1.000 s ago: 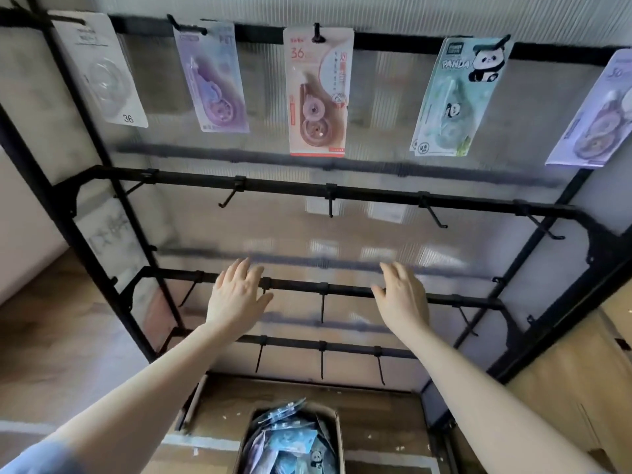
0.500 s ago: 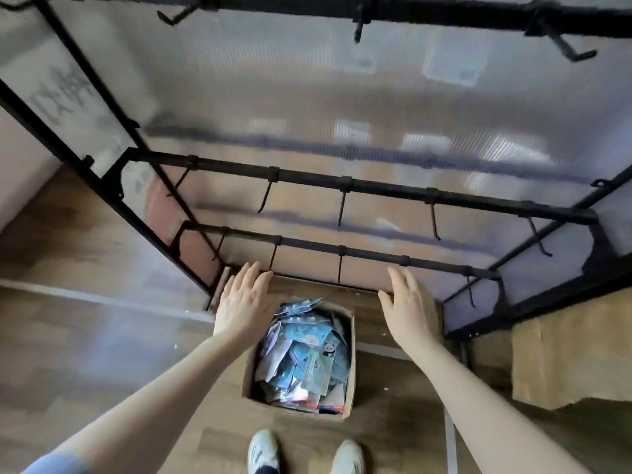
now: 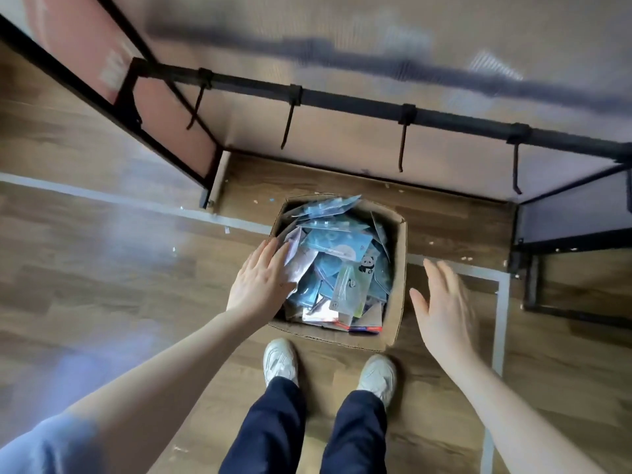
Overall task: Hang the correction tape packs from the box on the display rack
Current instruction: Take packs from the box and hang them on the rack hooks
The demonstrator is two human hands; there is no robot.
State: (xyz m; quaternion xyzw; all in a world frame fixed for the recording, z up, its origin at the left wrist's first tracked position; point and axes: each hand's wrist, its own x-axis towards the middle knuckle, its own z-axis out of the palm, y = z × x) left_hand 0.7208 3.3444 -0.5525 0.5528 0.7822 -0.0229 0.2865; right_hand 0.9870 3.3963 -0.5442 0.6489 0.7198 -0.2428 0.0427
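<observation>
The person is standing over an open cardboard box [image 3: 398, 254] that is sitting on the wooden floor [image 3: 102, 268], just in front of their white sneakers [image 3: 279, 360]. The box is holding a loose heap of correction tape packs [image 3: 337, 265], mostly blue, one showing a panda. The left hand [image 3: 261, 280] is reaching over the box's left edge, its fingers [image 3: 273, 249] straight and close together, lying over the outermost packs; whether they are touching is hard to tell. The right hand [image 3: 444, 309] is hovering beside the box's right wall, fingers outstretched and slightly spread, holding nothing. Beyond the box, the black display rack [image 3: 352, 102] is showing one rail of bare hooks [image 3: 403, 142].
</observation>
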